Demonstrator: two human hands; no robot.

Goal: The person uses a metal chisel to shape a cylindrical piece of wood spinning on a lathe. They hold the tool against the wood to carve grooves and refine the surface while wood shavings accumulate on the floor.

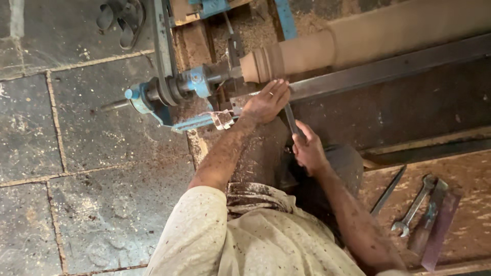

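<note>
A long dark chisel [291,120] is gripped at its lower end by the right hand [308,151], whose fingers are closed around it, and its blade runs up and away under the left hand [267,101]. The left hand is laid flat, fingers pressed down over the blade on the dark metal rest bar [388,69], just beside the ribbed end of the wooden workpiece [317,51] mounted in the blue lathe [197,82]. A spanner [415,204] is seen well apart on the board at the right.

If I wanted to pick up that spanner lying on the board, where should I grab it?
Probably the spanner by its straight middle shank, coming from above. It lies flat on the wooden board, open jaw towards you, ring end away. A chisel-like tool crowds its right side, so pinch across the shank.
</note>
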